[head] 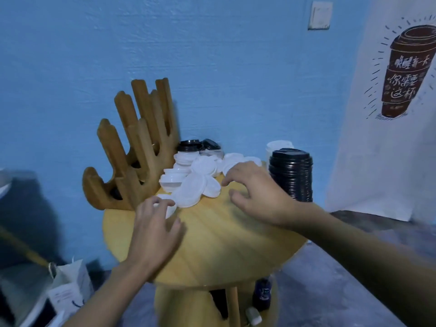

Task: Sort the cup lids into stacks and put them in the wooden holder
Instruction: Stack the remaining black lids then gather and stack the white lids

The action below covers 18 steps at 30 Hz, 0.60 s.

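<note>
White lids [198, 178] lay heaped mid-frame on worktop [224, 244], beside wooden holder [136, 147]. Judged light, thin, slippery: take by rim. Right hand [254, 192] fingers spread, empty. Left hand [153, 230] fingers curled over one lid, grip unclear.

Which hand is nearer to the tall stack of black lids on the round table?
Right. The right hand is just beside the stack of black lids, on its left. The left hand is farther away, near the wooden holder.
</note>
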Motion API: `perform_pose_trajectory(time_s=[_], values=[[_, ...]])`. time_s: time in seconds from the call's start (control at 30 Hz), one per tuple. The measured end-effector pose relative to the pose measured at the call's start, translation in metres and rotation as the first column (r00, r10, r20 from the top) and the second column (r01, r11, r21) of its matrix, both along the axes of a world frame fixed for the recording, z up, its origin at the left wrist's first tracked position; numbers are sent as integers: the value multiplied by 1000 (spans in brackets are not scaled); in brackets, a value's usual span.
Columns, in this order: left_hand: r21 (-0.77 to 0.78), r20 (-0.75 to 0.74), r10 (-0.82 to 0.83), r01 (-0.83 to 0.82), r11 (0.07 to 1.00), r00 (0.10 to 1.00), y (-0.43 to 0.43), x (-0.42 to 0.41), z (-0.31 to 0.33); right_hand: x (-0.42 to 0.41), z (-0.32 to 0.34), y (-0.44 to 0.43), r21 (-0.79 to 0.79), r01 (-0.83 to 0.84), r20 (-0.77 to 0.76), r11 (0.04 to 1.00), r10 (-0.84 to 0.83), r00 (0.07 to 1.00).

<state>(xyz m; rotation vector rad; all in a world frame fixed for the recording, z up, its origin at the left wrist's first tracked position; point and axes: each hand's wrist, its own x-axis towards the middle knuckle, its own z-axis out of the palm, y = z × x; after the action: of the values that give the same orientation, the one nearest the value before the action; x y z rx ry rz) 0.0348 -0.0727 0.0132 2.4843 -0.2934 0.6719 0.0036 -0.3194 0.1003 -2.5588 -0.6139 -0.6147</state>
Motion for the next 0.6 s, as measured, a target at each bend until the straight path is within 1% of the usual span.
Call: perform_pose_trajectory(time_s=[0.07,0.13,0.2,0.3,0.37,0.47,0.6], values=[[61,-57,76,-72,995,996,21,-1,-9,16,-23,24,41,16,-75,999,-13,997],[61,-111,98,-91,994,989,31,-1,-15,32,-44,40,91,75,-119,993,-64,991],[30,-155,100,-97,995,983,36,0,-20,49,-59,53,135,149,-139,980,-130,982],[20,-186,67,-65,998,980,32,5,-20,68,-73,59,197,237,-115,951,-218,969],[1,-196,38,-39,999,980,30,11,-21,81,-80,65,199,247,-99,948,-232,968],[-30,-192,19,-25,999,981,31,16,-21,96,-85,75,192,214,-84,958,-201,976],[-60,-146,11,-20,998,989,31,15,-24,115,-88,79,97,193,-41,976,-190,981]])
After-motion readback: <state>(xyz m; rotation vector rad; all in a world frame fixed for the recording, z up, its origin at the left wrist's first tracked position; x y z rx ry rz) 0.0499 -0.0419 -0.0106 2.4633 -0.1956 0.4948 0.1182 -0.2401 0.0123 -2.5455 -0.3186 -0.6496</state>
